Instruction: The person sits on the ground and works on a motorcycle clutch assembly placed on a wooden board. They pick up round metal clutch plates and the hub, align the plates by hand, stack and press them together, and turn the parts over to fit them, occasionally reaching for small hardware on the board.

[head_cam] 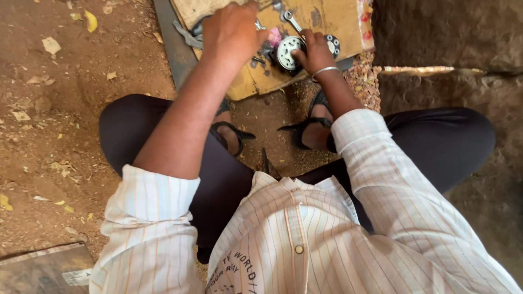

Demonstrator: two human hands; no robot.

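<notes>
I squat over a stained wooden board (pixel 327 22) lying on the dirt. My right hand (pixel 313 51), with a metal bangle on the wrist, rests on a round silver and black machine part (pixel 287 51) on the board. My left hand (pixel 233 30) reaches over small metal pieces to the left of that part; its fingers are curled down and hide what they touch. A silver spanner (pixel 293 22) lies on the board just beyond the round part.
My knees in dark trousers spread to both sides, sandalled feet (pixel 234 136) below the board. A grey metal strip (pixel 169 43) runs along the board's left edge. Dry leaves dot the dirt at left. A flat board (pixel 43 269) lies at bottom left.
</notes>
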